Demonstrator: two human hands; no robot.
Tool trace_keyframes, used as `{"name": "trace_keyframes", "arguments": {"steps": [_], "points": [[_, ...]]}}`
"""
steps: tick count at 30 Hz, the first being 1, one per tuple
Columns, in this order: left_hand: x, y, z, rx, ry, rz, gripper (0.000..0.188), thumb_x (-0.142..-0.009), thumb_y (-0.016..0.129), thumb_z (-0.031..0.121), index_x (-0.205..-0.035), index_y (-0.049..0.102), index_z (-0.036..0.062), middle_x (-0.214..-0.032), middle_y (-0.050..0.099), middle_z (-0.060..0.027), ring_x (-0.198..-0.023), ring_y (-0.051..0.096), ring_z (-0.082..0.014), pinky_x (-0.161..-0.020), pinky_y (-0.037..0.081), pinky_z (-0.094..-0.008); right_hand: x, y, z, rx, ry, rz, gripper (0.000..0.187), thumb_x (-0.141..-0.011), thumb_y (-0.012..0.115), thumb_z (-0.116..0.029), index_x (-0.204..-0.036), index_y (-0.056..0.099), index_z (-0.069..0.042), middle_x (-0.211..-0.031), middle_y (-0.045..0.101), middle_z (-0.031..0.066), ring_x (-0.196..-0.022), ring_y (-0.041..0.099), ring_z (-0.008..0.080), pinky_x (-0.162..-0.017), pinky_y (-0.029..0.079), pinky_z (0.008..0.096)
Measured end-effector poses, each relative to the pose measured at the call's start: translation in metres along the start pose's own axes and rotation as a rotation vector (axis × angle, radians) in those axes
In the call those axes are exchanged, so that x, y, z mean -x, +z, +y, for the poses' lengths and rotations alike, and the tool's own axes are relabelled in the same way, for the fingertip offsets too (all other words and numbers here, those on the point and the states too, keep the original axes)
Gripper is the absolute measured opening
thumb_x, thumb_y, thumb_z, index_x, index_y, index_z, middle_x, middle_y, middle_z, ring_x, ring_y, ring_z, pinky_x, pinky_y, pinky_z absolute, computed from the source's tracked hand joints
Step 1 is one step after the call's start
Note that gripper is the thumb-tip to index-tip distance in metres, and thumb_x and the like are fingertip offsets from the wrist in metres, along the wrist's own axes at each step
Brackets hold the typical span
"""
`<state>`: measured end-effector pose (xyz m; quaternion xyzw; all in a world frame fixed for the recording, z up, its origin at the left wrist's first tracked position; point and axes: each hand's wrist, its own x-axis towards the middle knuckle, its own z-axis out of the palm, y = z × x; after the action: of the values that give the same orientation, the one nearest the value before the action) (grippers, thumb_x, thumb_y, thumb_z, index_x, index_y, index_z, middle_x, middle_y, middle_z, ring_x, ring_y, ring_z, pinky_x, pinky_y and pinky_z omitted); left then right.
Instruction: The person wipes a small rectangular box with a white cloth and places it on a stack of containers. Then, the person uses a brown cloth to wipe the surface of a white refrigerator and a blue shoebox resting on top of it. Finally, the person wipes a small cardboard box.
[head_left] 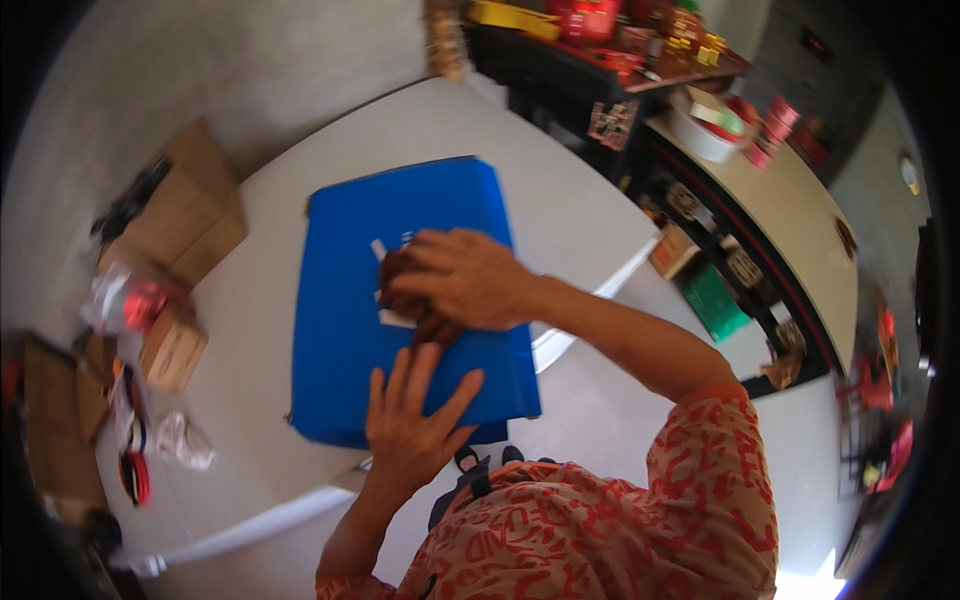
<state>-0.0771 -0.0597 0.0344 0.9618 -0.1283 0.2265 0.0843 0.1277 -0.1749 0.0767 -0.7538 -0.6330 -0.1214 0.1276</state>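
Observation:
A large blue box (335, 340) lies on the white table in front of me, with some white print on its top. My right hand (474, 280) is closed over a bunched brown cloth (397, 272) and presses it onto the middle of the box top. Part of the white print is covered by the cloth and hand. My left hand (413, 410) rests on the near part of the box with fingers spread, its fingertips close to the lower end of the cloth. Whether those fingertips touch the cloth I cannot tell.
The white table (250, 430) reaches around the box. At its left stand a cardboard box (205, 210), a small brown carton (172, 348) and a crumpled white plastic bag (184, 440). A dark-framed shelf unit holding a green box (716, 302) stands on the right.

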Motion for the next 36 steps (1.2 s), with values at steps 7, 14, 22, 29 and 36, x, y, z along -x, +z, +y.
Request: {"name": "trace_keyframes", "arguments": {"steps": [7,14,22,29,36], "points": [[-0.003,0.001,0.005,0.063,-0.093,0.034,0.047,-0.075,0.071,0.043,-0.120,0.063,0.0344,-0.139,0.048,-0.0092,-0.130,0.041,-0.0348,-0.107,0.027,-0.0572,-0.044,0.031,0.081,0.132,0.200,0.040,0.035,-0.092,0.053,-0.031,-0.126,0.051,-0.023,-0.131,0.049,0.0120,-0.127,0.042,0.0313,-0.102,0.036,0.0481],[-0.001,0.009,0.004,0.084,-0.071,0.111,0.052,-0.077,0.069,0.046,-0.126,0.057,0.0370,-0.140,0.047,-0.0084,-0.130,0.041,-0.0359,-0.106,0.028,-0.0578,-0.071,0.031,0.103,0.068,0.362,-0.058,0.041,-0.096,0.045,-0.032,-0.136,0.043,-0.035,-0.140,0.044,0.0077,-0.133,0.036,0.0310,-0.107,0.031,0.0489],[0.002,0.009,0.002,0.034,-0.056,0.149,0.054,-0.076,0.069,0.051,-0.126,0.057,0.0370,-0.138,0.046,-0.0083,-0.129,0.040,-0.0316,-0.108,0.028,-0.0556,-0.036,0.020,0.015,0.184,-0.274,-0.063,0.040,-0.094,0.046,-0.041,-0.131,0.051,-0.029,-0.142,0.041,0.0104,-0.135,0.033,0.0340,-0.110,0.026,0.0515],[0.019,-0.011,-0.016,0.097,-0.015,0.425,0.049,-0.078,0.071,0.041,-0.122,0.060,0.0215,-0.126,0.050,-0.0110,-0.122,0.043,-0.0299,-0.104,0.034,-0.0510,-0.010,0.001,-0.040,-0.059,-0.209,-0.148,0.049,-0.091,0.045,-0.050,-0.135,0.046,-0.027,-0.145,0.035,0.0132,-0.137,0.027,0.0337,-0.111,0.023,0.0517],[0.048,-0.025,-0.080,0.605,-0.667,0.492,0.062,-0.081,0.069,0.022,-0.135,0.043,0.0083,-0.128,0.047,-0.0163,-0.119,0.047,-0.0314,-0.095,0.044,-0.0430,-0.031,0.018,-0.048,-0.011,-0.036,-0.190,0.047,-0.095,0.039,-0.050,-0.137,0.043,-0.031,-0.151,0.025,0.0103,-0.141,0.020,0.0312,-0.111,0.021,0.0518]]}}
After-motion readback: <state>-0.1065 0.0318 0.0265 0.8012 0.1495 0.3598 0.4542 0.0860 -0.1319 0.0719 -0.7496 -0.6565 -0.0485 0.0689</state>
